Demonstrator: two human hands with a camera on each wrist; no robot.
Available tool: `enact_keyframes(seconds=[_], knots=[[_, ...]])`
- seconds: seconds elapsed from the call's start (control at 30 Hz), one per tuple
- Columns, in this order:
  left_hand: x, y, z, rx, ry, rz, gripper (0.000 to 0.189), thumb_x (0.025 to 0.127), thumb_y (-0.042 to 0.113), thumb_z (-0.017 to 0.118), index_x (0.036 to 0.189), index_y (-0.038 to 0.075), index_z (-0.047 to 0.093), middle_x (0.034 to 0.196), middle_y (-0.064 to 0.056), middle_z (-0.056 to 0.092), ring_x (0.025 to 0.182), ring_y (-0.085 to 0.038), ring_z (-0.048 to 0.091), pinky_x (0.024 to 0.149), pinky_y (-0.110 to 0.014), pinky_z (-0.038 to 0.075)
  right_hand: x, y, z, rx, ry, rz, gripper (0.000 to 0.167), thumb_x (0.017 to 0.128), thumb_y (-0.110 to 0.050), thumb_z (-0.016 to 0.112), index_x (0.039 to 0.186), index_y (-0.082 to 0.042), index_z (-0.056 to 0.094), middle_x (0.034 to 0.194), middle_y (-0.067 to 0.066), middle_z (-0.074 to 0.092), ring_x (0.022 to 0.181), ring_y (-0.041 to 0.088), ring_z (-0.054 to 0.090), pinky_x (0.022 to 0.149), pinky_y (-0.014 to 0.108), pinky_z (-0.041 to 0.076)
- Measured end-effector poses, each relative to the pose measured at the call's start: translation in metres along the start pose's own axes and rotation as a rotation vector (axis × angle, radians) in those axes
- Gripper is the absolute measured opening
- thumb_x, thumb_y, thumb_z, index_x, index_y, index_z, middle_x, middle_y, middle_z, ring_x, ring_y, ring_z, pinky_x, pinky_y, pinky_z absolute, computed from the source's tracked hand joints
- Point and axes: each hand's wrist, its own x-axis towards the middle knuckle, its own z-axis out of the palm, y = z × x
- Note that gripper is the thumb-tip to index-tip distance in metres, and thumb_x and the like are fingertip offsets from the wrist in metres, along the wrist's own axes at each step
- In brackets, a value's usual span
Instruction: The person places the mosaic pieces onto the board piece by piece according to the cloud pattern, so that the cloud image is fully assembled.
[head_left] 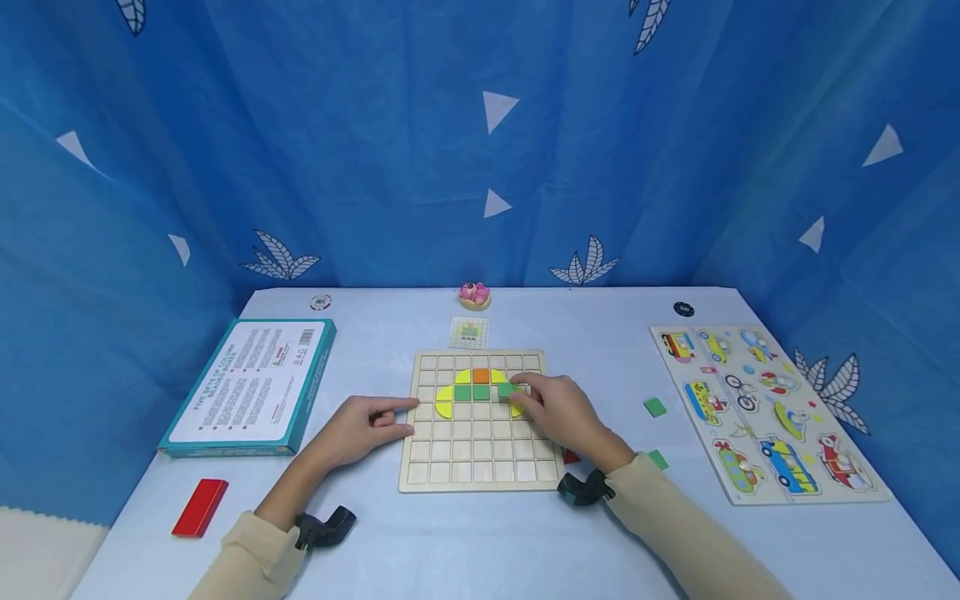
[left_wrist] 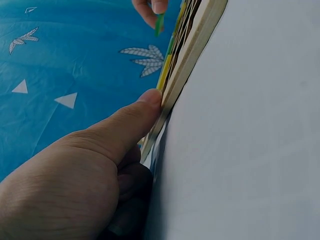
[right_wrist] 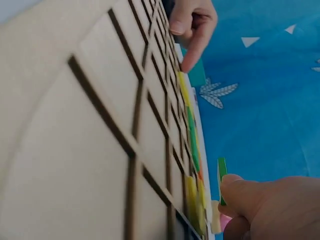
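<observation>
A pale wooden grid board (head_left: 472, 472) lies between the hands. The left hand (head_left: 363, 431) touches its left edge with a straight index finger and the thumb, the other fingers folded. Over the upper right of the grid, the right hand (head_left: 558, 408) pinches a green square tile (right_wrist: 222, 175) between thumb and finger, clear of the board in the right wrist view. Two green tiles (head_left: 471, 392) sit side by side in the grid, with an orange tile (head_left: 481, 376) above the right one. Yellow rounded pieces (head_left: 444, 404) flank them, the rightmost partly hidden by the right hand.
A small pattern card (head_left: 468, 332) and a pink figurine (head_left: 474, 295) stand behind the board. Loose green tiles (head_left: 655, 407) and a partly hidden red piece (head_left: 571, 457) lie right, before a vehicle puzzle (head_left: 765, 417). At left are a teal-edged box (head_left: 240, 383) and a red block (head_left: 200, 507).
</observation>
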Motion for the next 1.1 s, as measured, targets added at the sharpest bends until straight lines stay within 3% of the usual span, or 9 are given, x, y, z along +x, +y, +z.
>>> enact_keyframes(seconds=[0.17, 0.33, 0.57, 0.73, 0.9, 1.1], knots=[[0.001, 0.000, 0.001, 0.004, 0.000, 0.008, 0.042, 0.089, 0.036, 0.080, 0.129, 0.023, 0.073, 0.060, 0.007, 0.045, 0.056, -0.011, 0.044, 0.060, -0.026, 0.039, 0.002, -0.003, 0.012, -0.081, 0.017, -0.013, 0.034, 0.099, -0.035, 0.070, 0.129, -0.018, 0.072, 0.061, -0.010, 0.055, 0.065, 0.011, 0.052, 0.060, 0.030, 0.042], [0.001, -0.001, 0.003, 0.004, -0.002, 0.007, 0.043, 0.089, 0.037, 0.081, 0.129, 0.023, 0.073, 0.060, 0.007, 0.046, 0.056, -0.011, 0.045, 0.060, -0.026, 0.040, -0.001, -0.004, 0.015, -0.129, 0.048, -0.052, 0.035, 0.100, -0.035, 0.069, 0.129, -0.017, 0.071, 0.089, -0.003, 0.075, 0.083, 0.015, 0.066, 0.073, 0.036, 0.053], [0.001, 0.001, 0.002, 0.000, -0.002, 0.004, 0.043, 0.089, 0.036, 0.081, 0.129, 0.022, 0.073, 0.060, 0.007, 0.046, 0.056, -0.011, 0.044, 0.060, -0.026, 0.040, -0.001, -0.005, 0.017, -0.128, 0.075, -0.060, 0.036, 0.100, -0.034, 0.069, 0.131, -0.016, 0.071, 0.111, 0.003, 0.076, 0.094, 0.020, 0.072, 0.080, 0.040, 0.055], [0.001, 0.001, 0.001, -0.002, -0.001, 0.001, 0.043, 0.089, 0.036, 0.081, 0.129, 0.022, 0.073, 0.061, 0.007, 0.046, 0.056, -0.011, 0.044, 0.060, -0.026, 0.040, 0.001, -0.003, 0.019, -0.125, 0.086, -0.063, 0.037, 0.099, -0.034, 0.070, 0.132, -0.016, 0.071, 0.091, -0.002, 0.076, 0.078, 0.009, 0.067, 0.070, 0.031, 0.052], [0.001, 0.000, 0.000, 0.008, -0.002, -0.010, 0.043, 0.089, 0.036, 0.081, 0.129, 0.023, 0.073, 0.062, 0.007, 0.047, 0.057, -0.011, 0.045, 0.061, -0.026, 0.041, 0.002, -0.001, 0.011, -0.061, 0.093, -0.021, 0.036, 0.099, -0.032, 0.071, 0.131, -0.017, 0.071, 0.059, -0.010, 0.054, 0.054, 0.006, 0.046, 0.053, 0.026, 0.037], [0.002, -0.002, 0.000, 0.018, -0.001, -0.007, 0.043, 0.089, 0.036, 0.081, 0.129, 0.022, 0.073, 0.061, 0.007, 0.046, 0.057, -0.010, 0.044, 0.062, -0.026, 0.041, -0.005, 0.010, -0.021, 0.023, 0.180, 0.023, 0.035, 0.098, -0.025, 0.072, 0.130, -0.012, 0.071, 0.054, -0.007, 0.042, 0.048, 0.011, 0.041, 0.046, 0.027, 0.033]])
